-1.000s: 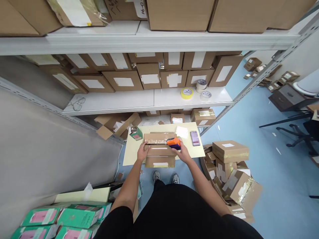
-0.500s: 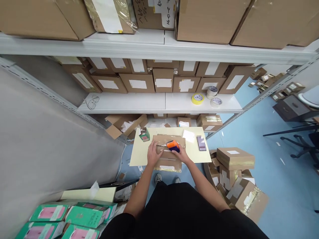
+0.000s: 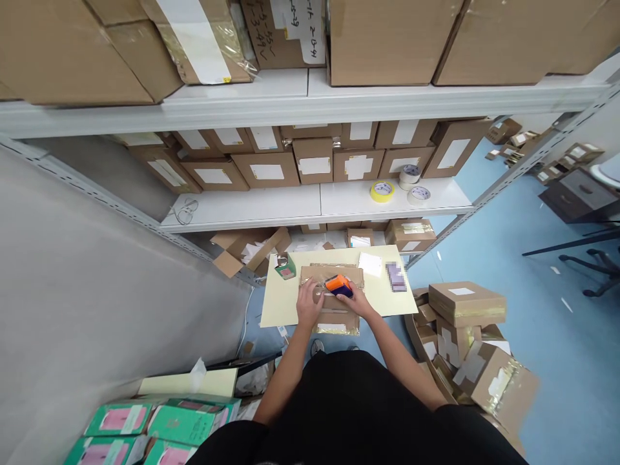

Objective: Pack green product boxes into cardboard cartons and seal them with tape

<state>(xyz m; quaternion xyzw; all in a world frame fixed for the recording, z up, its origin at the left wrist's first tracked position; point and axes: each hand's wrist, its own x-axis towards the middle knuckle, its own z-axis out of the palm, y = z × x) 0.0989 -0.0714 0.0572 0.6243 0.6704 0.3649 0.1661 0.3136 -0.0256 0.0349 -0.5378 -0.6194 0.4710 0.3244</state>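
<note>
A brown cardboard box (image 3: 334,307) lies on a pale yellow work table (image 3: 281,303) below me. My right hand (image 3: 357,301) grips an orange and purple tape dispenser (image 3: 338,285) on the box's top. My left hand (image 3: 309,303) presses flat on the left part of the box, close to the dispenser. Shiny tape shows along the box's front edge. A small green box (image 3: 286,266) stands at the table's far left corner, and a white slip (image 3: 371,263) and a blurred purple item (image 3: 396,276) lie at the far right.
A grey shelf rack (image 3: 314,206) with several labelled cartons stands behind the table; tape rolls (image 3: 382,191) sit on its middle shelf. Taped boxes (image 3: 460,303) pile up on the blue floor to the right. Green and pink packs (image 3: 159,423) lie at lower left beside a grey wall.
My left hand slid right along the box top towards the dispenser. The right hand with the dispenser moved a little left. The camera view shifted slightly.
</note>
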